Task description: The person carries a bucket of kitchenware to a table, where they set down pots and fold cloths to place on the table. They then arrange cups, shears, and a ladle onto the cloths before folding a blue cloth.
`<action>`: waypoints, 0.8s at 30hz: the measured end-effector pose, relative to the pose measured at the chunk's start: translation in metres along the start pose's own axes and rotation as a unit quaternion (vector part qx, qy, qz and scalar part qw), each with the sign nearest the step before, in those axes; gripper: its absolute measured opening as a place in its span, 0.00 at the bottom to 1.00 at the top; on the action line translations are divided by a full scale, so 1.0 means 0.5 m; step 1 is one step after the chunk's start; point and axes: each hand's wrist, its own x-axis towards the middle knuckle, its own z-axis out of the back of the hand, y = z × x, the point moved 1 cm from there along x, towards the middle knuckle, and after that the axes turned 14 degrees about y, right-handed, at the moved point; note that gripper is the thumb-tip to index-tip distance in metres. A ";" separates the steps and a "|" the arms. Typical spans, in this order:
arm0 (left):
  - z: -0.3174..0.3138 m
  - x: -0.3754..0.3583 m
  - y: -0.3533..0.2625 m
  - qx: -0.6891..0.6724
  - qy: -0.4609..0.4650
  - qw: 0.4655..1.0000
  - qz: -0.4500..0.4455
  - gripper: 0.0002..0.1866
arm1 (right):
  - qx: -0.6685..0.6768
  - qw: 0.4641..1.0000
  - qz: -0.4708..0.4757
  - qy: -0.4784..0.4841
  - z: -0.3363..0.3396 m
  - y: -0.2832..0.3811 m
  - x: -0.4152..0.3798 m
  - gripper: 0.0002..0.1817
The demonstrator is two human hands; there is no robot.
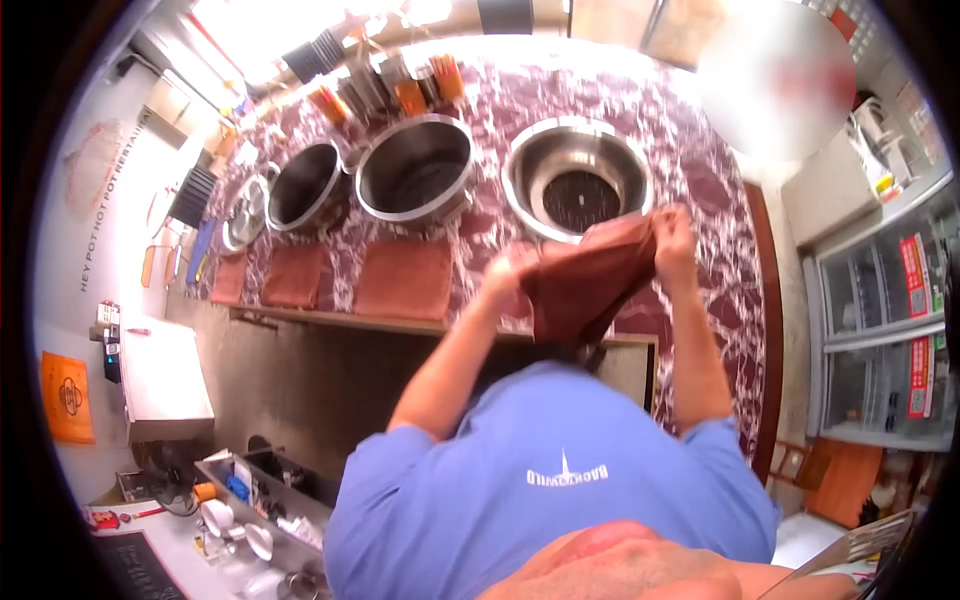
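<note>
At the upper left of the frame, metal canisters point(367, 90) and orange containers point(447, 77) cluster near dark chairs point(312, 57), while a white wall point(75, 250) with black lettering and an orange sign point(67, 397) runs down the left edge. White cups point(258, 541) sit on a cluttered counter point(165, 550) at the lower left. On the right stands a glass-doored fridge point(885, 330) with red stickers point(921, 378), above a brown wooden chair point(845, 483).

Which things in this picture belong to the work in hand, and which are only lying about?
Seem to belong:
brown cloth, held by left hand and right hand
folded cloths on the table
metal pots just beyond the cloths

Seem only lying about:
containers behind the pots
orange sign
white dishware, lower left
glass-door fridge
</note>
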 end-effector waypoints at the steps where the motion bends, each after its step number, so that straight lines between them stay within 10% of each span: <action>1: 0.053 0.024 0.013 -0.045 -0.045 0.998 0.013 0.16 | -0.050 0.999 0.006 -0.010 0.030 0.030 0.006 0.08; 2: -0.069 -0.014 -0.161 -0.043 -0.093 0.995 0.018 0.11 | -0.063 0.997 -0.042 0.003 0.055 0.016 0.018 0.08; 10: -0.114 0.115 -0.359 0.081 -0.045 0.995 -0.046 0.08 | -0.060 0.991 -0.091 0.072 0.172 -0.071 0.221 0.15; 14: -0.070 0.199 -0.375 0.187 -0.030 0.980 -0.065 0.12 | 0.263 0.932 -0.144 0.206 0.203 -0.057 0.277 0.15; 24: -0.117 0.191 -0.430 0.387 -0.081 0.906 -0.148 0.20 | 0.152 0.961 -0.107 0.203 0.250 -0.037 0.315 0.18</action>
